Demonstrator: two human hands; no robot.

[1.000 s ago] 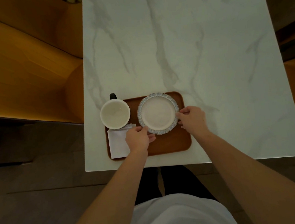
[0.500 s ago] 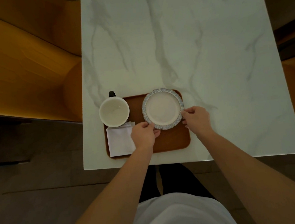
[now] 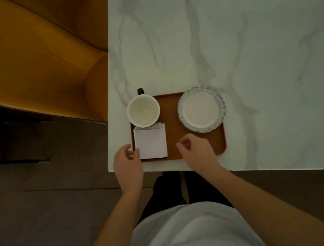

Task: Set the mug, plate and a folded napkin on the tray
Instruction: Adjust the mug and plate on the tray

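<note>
mug (image 3: 143, 111) far left, plate (image 3: 201, 109) far right, napkin (image 3: 151, 142) near left, all on the tray (image 3: 174, 129). left hand (image 3: 127, 165) and right hand (image 3: 196, 150) loosely curled, holding nothing.

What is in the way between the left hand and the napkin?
Nothing visible. The left hand hovers empty at the near left corner of the tray, its fingertips right beside the folded napkin. The mug stands at the napkin's far edge, not between them.
</note>
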